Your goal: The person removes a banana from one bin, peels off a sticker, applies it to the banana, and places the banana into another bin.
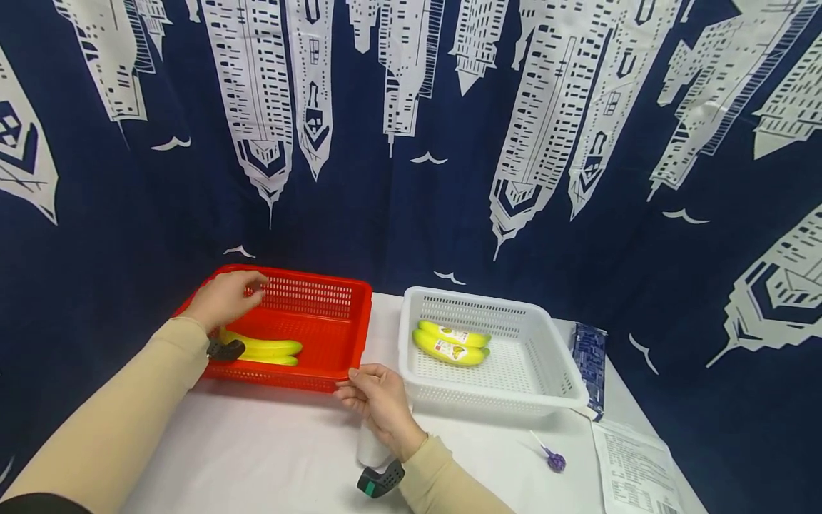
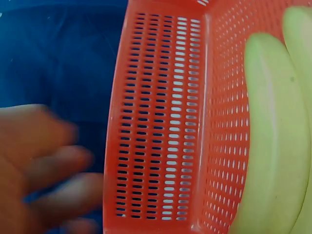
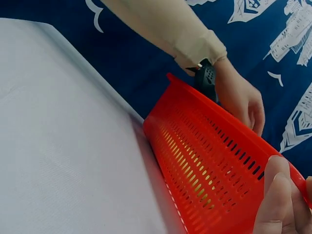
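My left hand (image 1: pixel 225 296) is over the left part of the red basket (image 1: pixel 359 321), its fingers loosely bent with nothing between them. Beneath that wrist, yellow bananas (image 1: pixel 272 348) lie inside the basket. Blurred fingers of the left hand (image 2: pixel 44 170) show beside the perforated wall in the left wrist view. At the basket's front right corner, my right hand (image 1: pixel 379 403) pinches the rim between thumb and fingers. In the right wrist view, its fingers (image 3: pixel 278 195) lie against the basket's outer wall.
To the right stands a white basket (image 1: pixel 559 378) holding two labelled bananas (image 1: pixel 452 346). A dark blue packet (image 1: pixel 589 364) is beside it. Nearer are a purple lollipop (image 1: pixel 555 462) and a printed white sheet (image 1: pixel 636 471). A white cylindrical object (image 1: pixel 371 450) shows behind the right wrist.
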`<action>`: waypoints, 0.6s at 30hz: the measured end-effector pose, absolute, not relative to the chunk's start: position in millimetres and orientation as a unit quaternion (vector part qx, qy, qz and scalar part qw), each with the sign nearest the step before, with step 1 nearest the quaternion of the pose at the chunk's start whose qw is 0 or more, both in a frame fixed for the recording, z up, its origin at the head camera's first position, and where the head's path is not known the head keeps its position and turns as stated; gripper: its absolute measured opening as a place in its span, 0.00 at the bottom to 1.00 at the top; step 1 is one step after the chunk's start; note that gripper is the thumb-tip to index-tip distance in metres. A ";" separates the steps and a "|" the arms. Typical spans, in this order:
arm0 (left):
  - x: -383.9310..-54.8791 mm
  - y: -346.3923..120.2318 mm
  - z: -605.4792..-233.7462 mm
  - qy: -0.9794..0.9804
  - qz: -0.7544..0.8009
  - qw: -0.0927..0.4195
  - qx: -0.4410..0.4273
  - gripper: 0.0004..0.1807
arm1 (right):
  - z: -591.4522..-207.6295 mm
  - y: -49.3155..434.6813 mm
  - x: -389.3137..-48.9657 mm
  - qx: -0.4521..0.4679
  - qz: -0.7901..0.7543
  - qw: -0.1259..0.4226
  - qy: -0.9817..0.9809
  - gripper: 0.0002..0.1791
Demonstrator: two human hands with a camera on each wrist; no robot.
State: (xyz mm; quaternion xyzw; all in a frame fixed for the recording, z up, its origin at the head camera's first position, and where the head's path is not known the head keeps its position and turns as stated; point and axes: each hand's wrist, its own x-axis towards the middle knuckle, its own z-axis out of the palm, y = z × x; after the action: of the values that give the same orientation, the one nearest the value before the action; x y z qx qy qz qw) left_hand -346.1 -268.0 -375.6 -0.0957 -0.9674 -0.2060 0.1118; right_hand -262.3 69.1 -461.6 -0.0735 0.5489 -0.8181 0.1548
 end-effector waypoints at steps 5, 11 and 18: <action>-347.4 -269.8 -382.5 -0.967 -0.197 -0.034 -0.157 0.18 | -460.9 68.8 -261.4 -0.072 -0.819 0.150 0.549 0.09; -343.0 -273.0 -384.6 -0.965 -0.195 -0.129 -0.118 0.24 | -461.3 70.0 -262.1 -0.074 -0.820 0.155 0.546 0.07; -344.3 -277.1 -387.7 -0.968 -0.161 -0.130 -0.146 0.17 | -462.0 70.4 -262.5 -0.075 -0.824 0.155 0.540 0.08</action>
State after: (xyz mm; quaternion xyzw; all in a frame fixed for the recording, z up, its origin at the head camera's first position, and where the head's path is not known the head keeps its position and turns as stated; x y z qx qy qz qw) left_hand -344.3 -277.1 -387.7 -0.1456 -0.9675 -0.1608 -0.1299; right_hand -262.5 70.4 -462.0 -0.0747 0.5403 -0.8237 0.1550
